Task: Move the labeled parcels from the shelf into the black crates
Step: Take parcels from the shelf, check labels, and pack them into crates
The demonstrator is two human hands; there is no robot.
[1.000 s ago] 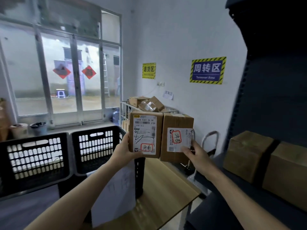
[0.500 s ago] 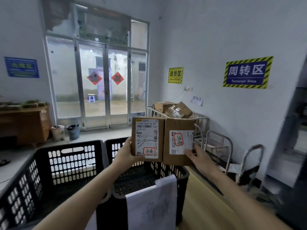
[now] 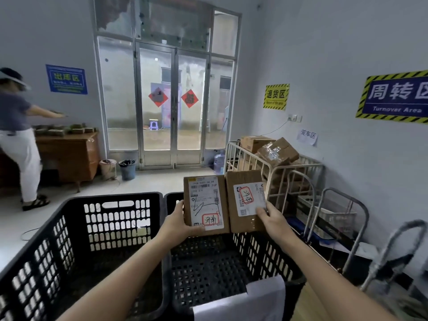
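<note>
Two brown cardboard parcels are held side by side above the right black crate [image 3: 234, 272]. My left hand [image 3: 178, 222] grips the left parcel [image 3: 205, 205], which carries a long white shipping label with a red-boxed mark. The right parcel [image 3: 246, 200] has a smaller white label with red writing, and my right hand [image 3: 272, 220] holds its lower right corner. A second black crate [image 3: 76, 251] stands to the left of the first. Both crates look empty inside. The shelf is out of view.
A white sheet [image 3: 245, 304] hangs on the right crate's near rim. A white metal cage cart [image 3: 278, 167] with boxes stands at the right, hand trolleys [image 3: 342, 218] beside it. Another person [image 3: 16, 137] stands at a wooden desk [image 3: 69, 154] far left. Glass doors [image 3: 173, 105] lie ahead.
My view has swung left from the dark shelf to face the doors and crates. Both parcels, still in my hands, are now lower and over the right crate.
</note>
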